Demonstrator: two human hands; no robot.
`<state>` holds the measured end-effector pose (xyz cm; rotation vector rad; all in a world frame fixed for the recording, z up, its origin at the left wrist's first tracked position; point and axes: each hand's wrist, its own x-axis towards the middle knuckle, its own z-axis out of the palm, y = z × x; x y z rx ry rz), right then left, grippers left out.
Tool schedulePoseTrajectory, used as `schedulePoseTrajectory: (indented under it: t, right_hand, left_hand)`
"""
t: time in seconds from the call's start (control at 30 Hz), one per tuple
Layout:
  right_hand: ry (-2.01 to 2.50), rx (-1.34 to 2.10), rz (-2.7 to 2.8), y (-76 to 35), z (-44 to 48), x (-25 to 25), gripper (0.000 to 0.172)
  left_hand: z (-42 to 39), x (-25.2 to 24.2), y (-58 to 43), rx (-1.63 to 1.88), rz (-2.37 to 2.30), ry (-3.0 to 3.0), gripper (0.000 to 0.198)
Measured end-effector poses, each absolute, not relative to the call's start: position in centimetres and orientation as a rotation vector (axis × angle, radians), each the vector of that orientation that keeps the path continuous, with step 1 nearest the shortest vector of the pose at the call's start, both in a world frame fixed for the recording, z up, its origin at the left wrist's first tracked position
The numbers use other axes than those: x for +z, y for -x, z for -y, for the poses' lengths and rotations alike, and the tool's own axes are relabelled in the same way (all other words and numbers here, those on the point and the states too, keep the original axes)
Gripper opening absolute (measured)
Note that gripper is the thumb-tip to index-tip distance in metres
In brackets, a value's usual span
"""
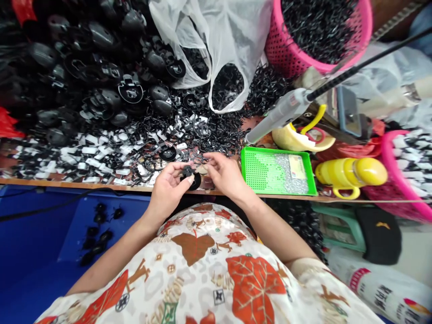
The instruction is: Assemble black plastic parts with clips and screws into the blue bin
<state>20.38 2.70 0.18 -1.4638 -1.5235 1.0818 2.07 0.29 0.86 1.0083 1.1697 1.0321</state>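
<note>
My left hand (168, 185) holds a round black plastic part (191, 176) at the front edge of the wooden table (67, 182). Facing it, my right hand (225, 174) pinches a small piece right next to that part; what the piece is I cannot make out. Small black and white plastic pieces (111, 155) cover the table just beyond both hands. Another round black part (168, 154) lies a little beyond my left hand.
Black housings (101, 67) are heaped at the back left. A clear bag (219, 54) and a pink basket (286, 56) hold black clips. A green tray (259, 173), yellow cup (351, 173) and grey power tool (280, 114) sit right. A blue bin (50, 234) lies below left.
</note>
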Motion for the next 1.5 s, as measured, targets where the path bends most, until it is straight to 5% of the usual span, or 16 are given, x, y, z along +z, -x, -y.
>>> schedulePoseTrajectory:
  t: [0.13, 0.27, 0.83, 1.33, 1.5]
  right_hand:
    - [1.455, 1.175, 1.382, -20.7, -3.2, 1.0, 0.009]
    - [1.261, 1.397, 1.206, -19.2, -3.0, 1.9, 0.021]
    - [1.279, 0.719, 1.879, -17.9, -1.2, 0.8, 0.026]
    - [1.337, 1.320, 1.599, -19.5, -1.5, -0.1, 0.027]
    - [1.640, 0.962, 1.803, -23.5, -2.4, 0.6, 0.019]
  left_hand:
    - [-0.4, 0.4, -1.7, 1.021, -1.173, -1.013, 0.029]
    - [-0.2, 0.1, -1.9, 0.942, -1.160, -1.002, 0.021]
    - [0.7, -0.6, -1.3, 0.908, -0.998, -0.924, 0.025]
    - [0.1, -0.9, -0.6, 0.915, -1.231, -0.881, 0.017]
    - [-1.2, -1.0, 0.9, 1.014, -1.231, -0.791, 0.028]
